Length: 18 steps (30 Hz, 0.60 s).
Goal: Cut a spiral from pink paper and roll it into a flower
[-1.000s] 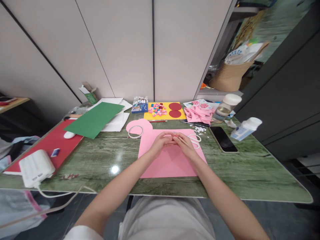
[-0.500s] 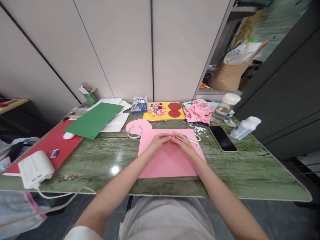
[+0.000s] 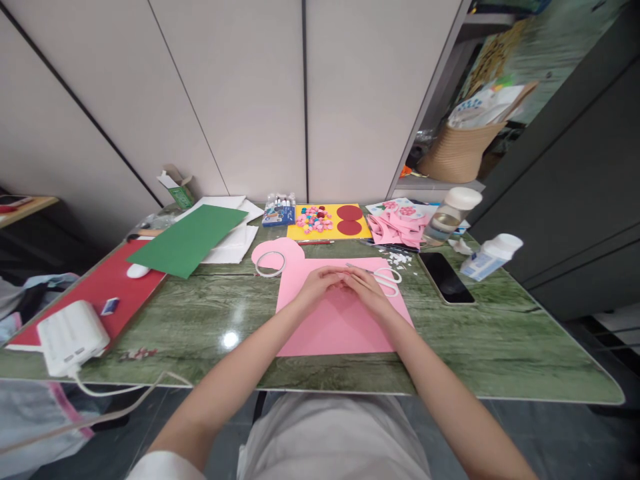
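- The left hand (image 3: 323,283) and the right hand (image 3: 365,283) are brought together above the far half of a pink sheet (image 3: 340,327), which is laid flat on the counter (image 3: 500,347), squarely in front of the body; by this placing, presumably, both are allowed to work at one spot.
- In each grip the fingers are curved inward, and the fingertips of the two are met or nearly met; whether anything is pinched between them cannot be told, since the spot is screened by the fingers.
- The white-handled scissors (image 3: 393,293) are laid at the sheet's right side, probably so as to be within easy reach; their loops are turned rightward and their blades are pointed left, partly hidden by the right hand.
- A tape roll (image 3: 271,275) is set partly on a rounded pink cutout (image 3: 295,248) at the far left corner, perhaps parked there.
- Small coloured balls (image 3: 314,219) are gathered on a yellow sheet (image 3: 295,235), apparently to be held in one place, beside two dark red discs (image 3: 349,220).
- The pink sheet's near edge is lined up roughly with the counter's edge; its long axis appears to be run left to right, though depth is flattened by the view.
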{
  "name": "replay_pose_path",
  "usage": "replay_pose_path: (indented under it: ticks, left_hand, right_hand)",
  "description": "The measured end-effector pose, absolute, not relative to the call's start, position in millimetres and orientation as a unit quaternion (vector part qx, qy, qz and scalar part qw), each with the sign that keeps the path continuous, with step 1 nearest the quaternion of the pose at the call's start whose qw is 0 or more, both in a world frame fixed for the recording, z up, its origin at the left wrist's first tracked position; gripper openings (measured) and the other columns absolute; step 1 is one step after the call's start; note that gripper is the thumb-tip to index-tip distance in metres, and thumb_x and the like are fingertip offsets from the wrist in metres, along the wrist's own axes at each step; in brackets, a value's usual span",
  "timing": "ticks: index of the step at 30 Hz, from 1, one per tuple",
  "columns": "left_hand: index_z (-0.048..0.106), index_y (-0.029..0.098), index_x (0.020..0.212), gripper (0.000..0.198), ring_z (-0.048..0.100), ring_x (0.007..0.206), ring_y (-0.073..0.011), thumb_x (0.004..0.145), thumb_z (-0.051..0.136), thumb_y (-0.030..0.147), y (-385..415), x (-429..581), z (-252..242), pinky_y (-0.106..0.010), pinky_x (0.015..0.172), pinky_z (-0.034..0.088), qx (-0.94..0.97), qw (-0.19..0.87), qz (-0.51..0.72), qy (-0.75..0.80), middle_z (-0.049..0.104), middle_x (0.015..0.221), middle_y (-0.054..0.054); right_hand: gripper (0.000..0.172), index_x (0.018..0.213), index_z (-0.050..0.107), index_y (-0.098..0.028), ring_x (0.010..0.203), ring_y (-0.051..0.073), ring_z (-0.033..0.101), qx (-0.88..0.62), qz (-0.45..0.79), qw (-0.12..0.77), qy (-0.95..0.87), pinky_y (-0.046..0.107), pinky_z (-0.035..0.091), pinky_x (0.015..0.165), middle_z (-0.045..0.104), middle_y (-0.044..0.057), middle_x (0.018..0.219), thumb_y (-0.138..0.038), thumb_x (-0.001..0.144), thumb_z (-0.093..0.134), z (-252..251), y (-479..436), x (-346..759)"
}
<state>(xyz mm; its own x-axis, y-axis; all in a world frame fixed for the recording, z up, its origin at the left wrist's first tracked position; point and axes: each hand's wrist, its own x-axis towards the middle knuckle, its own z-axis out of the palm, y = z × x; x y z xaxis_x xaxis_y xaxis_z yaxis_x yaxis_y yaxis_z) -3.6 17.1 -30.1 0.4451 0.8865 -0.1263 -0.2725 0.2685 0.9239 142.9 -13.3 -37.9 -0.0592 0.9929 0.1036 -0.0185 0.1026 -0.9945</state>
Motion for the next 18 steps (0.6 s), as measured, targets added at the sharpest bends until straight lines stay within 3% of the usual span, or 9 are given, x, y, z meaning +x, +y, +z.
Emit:
replay_pose_path:
  ticks: [5, 18]
  left_hand:
    - [0.067, 0.017, 0.085, 0.025, 0.053, 0.056, -0.007, 0.064, 0.069, 0.03, 18.3, -3.8, -33.3, -0.021, 0.057, 0.037, 0.451, 0.699, 0.412, 0.373, 0.066, 0.072, -0.001]
    - [0.062, 0.015, 0.089, 0.027, 0.062, 0.064, -0.0129, 0.065, 0.067, 0.025, 14.4, -3.8, -27.6, -0.028, 0.069, 0.044, 0.445, 0.696, 0.421, 0.374, 0.066, 0.07, -0.003]
  right_hand:
    - [0.026, 0.088, 0.065, -0.022, 0.074, 0.018, 0.06, -0.453, 0.496, 0.508, -0.539, 0.031, 0.048, 0.068, 0.064, 0.004, 0.083, -0.045, 0.076, 0.058, -38.4, -13.6, 142.9]
    - [0.02, 0.082, 0.065, -0.021, 0.077, 0.018, 0.058, -0.454, 0.483, 0.51, -0.548, 0.029, 0.045, 0.068, 0.063, 0.003, 0.083, -0.04, 0.077, 0.059, -37.6, -13.0, 143.2]
